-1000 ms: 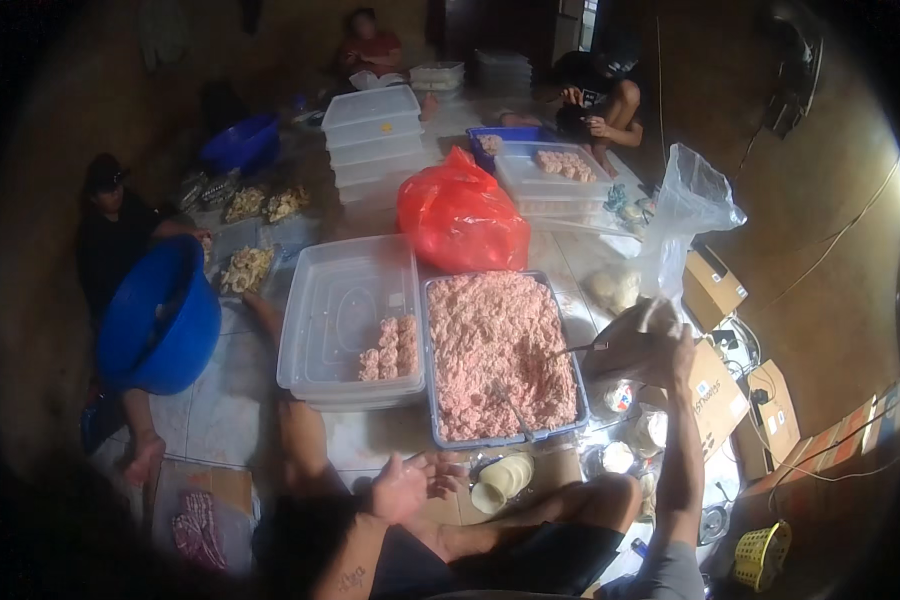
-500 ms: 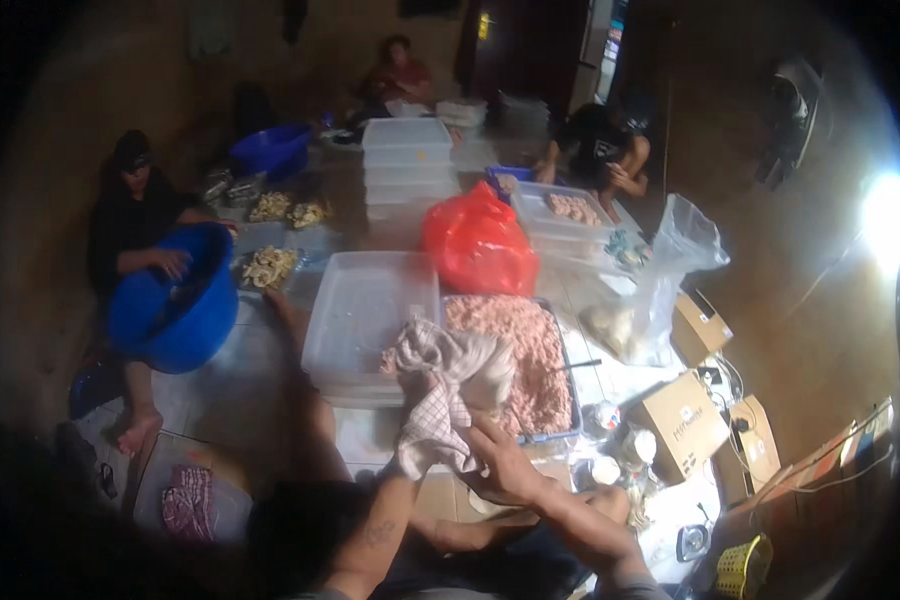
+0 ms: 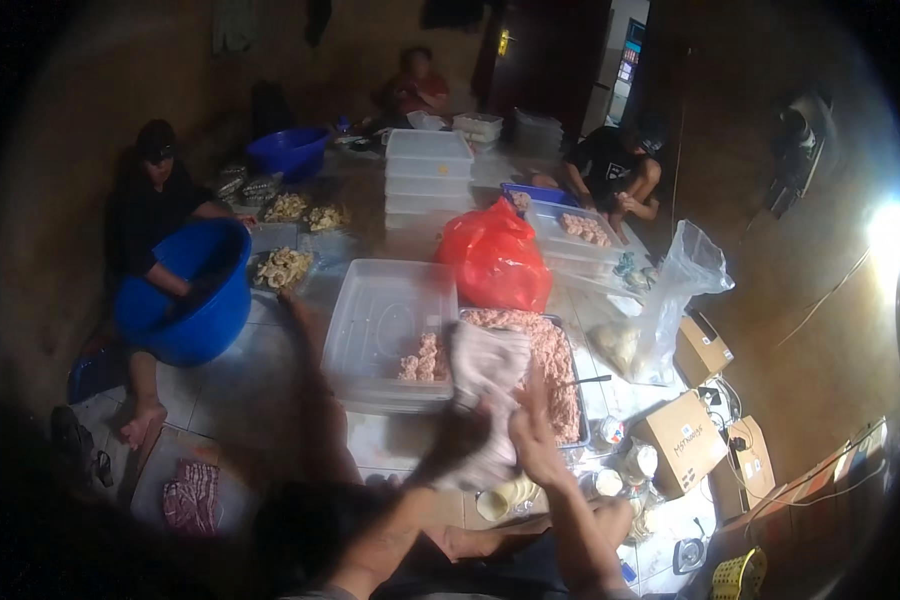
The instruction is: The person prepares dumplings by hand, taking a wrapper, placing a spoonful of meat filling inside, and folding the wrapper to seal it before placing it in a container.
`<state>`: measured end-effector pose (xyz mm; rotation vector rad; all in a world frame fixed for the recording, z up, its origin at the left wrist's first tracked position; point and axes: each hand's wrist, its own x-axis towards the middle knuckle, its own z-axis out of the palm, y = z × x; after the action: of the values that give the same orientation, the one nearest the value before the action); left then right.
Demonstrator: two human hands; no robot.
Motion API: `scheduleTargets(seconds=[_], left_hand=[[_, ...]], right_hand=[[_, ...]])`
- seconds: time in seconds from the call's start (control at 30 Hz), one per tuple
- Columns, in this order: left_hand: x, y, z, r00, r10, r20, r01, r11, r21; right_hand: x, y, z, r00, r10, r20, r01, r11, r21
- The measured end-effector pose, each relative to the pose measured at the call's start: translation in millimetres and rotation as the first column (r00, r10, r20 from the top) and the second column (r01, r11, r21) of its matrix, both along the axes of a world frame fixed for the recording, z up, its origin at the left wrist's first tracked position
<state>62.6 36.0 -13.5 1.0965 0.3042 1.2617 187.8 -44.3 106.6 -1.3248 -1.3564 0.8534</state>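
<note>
A pale pink cloth (image 3: 488, 355), blurred by motion, is held up in front of me, overlapping a shallow tray of pink minced mixture (image 3: 547, 335). My left hand (image 3: 460, 435) is closed on the cloth, its fingers partly hidden in it. My right hand (image 3: 538, 435) touches the cloth's right side, fingers stretched upward and slightly smeared. A dark utensil handle (image 3: 590, 379) sticks out of the mixture. Beside it, a clear plastic container (image 3: 375, 315) holds small pink shaped portions (image 3: 420, 360). Cream cups (image 3: 497, 500) sit below the tray.
Three other people (image 3: 175, 210) (image 3: 420, 90) (image 3: 615, 170) sit around. A blue tub (image 3: 185, 330), a red bag (image 3: 495, 255), stacked lidded containers (image 3: 429, 150), a tall clear bag (image 3: 675, 290), cardboard boxes (image 3: 680, 450) with cables and a yellow basket (image 3: 735, 575) surround the work.
The cloth has moved from my right side to the middle, between both hands. My left hand has closed on it; my right hand's fingers have straightened. The person at left now reaches into the tub.
</note>
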Motion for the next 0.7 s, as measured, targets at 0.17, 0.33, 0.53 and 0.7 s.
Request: scheduleTargets(seconds=[0.17, 0.33, 0.53, 0.7], left_hand=[[29.7, -27.0, -1.3, 0.971, -0.239, 0.022, 0.235, 0.965, 0.113], [29.1, -10.4, 22.0, 0.72, 0.621, -0.309, -0.249, 0.647, 0.721], [-5.0, 11.2, 43.9, 0.695, 0.173, -0.698, 0.176, 0.9, 0.399], [-13.4, 28.8, 41.8, 0.762, 0.079, -0.642, 0.238, 0.889, 0.392]], right_hand=[[12.8, 39.5, -18.3, 0.99, -0.095, -0.1, 0.106, 0.988, 0.111], [17.8, 67.0, -26.2, 0.994, -0.104, 0.035, 0.099, 0.988, 0.116], [14.9, 52.4, -16.2, 0.952, 0.261, -0.157, -0.24, 0.96, 0.144], [22.8, 28.8, 2.7, 0.909, 0.276, -0.314, -0.334, 0.931, -0.148]])
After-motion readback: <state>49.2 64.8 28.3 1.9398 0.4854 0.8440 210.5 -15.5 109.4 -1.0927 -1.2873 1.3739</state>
